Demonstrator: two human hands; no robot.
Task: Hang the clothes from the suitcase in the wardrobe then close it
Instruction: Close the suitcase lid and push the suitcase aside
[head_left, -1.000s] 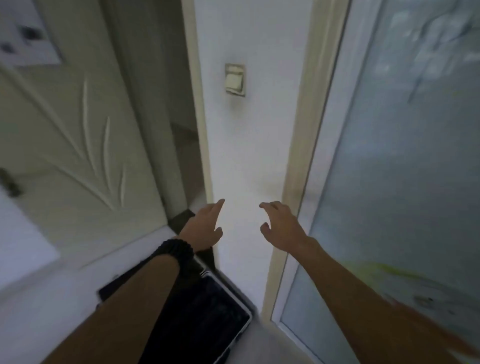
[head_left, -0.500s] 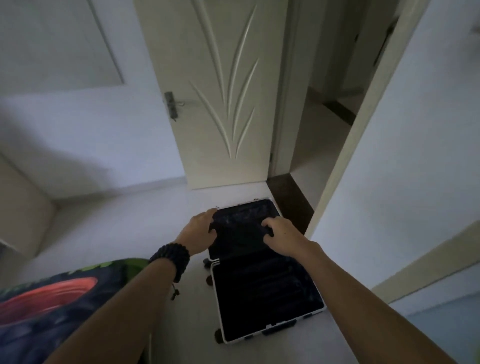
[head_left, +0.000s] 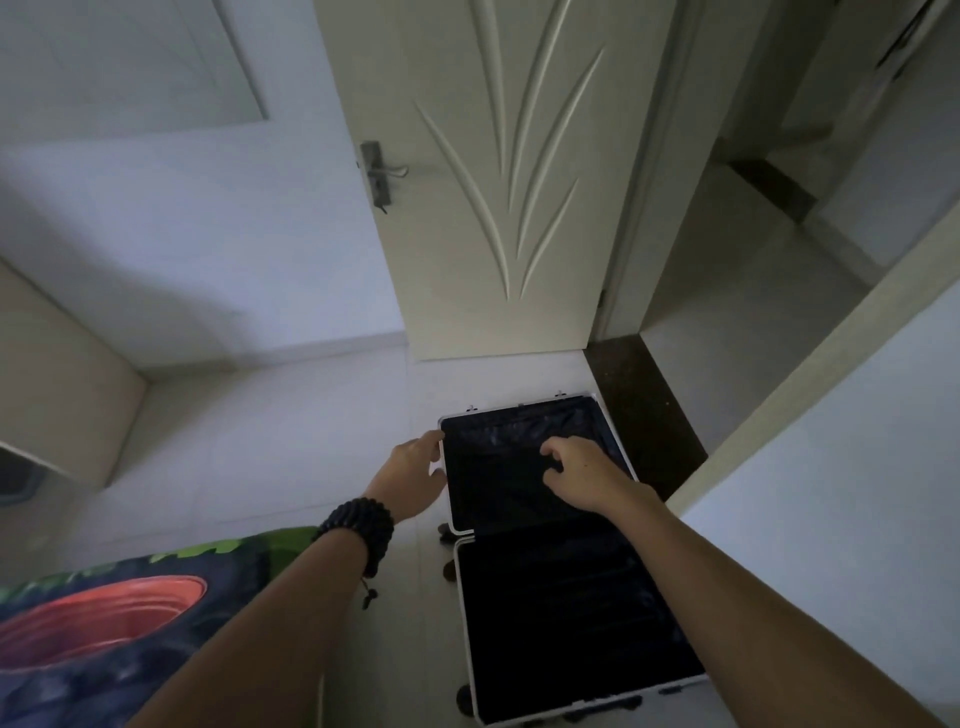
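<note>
A black suitcase (head_left: 561, 613) with a silver rim lies open flat on the pale floor, both halves dark inside; no clothes show in it. My left hand (head_left: 413, 480), with a dark bead bracelet on the wrist, is at the left rim of the far half, fingers spread. My right hand (head_left: 582, 475) hovers over the far half's black lining with curled fingers; whether it touches is unclear. No wardrobe is in view.
A cream door (head_left: 498, 171) with a metal handle (head_left: 379, 174) stands open behind the suitcase. A dark threshold (head_left: 644, 410) leads to a hallway on the right. A bed with a colourful cover (head_left: 119, 623) is at lower left. A wall corner (head_left: 810, 467) is close on the right.
My view swung from the wall and glass panel down to the suitcase on the floor. Both hands dropped to its far half; over the last half second they barely moved.
</note>
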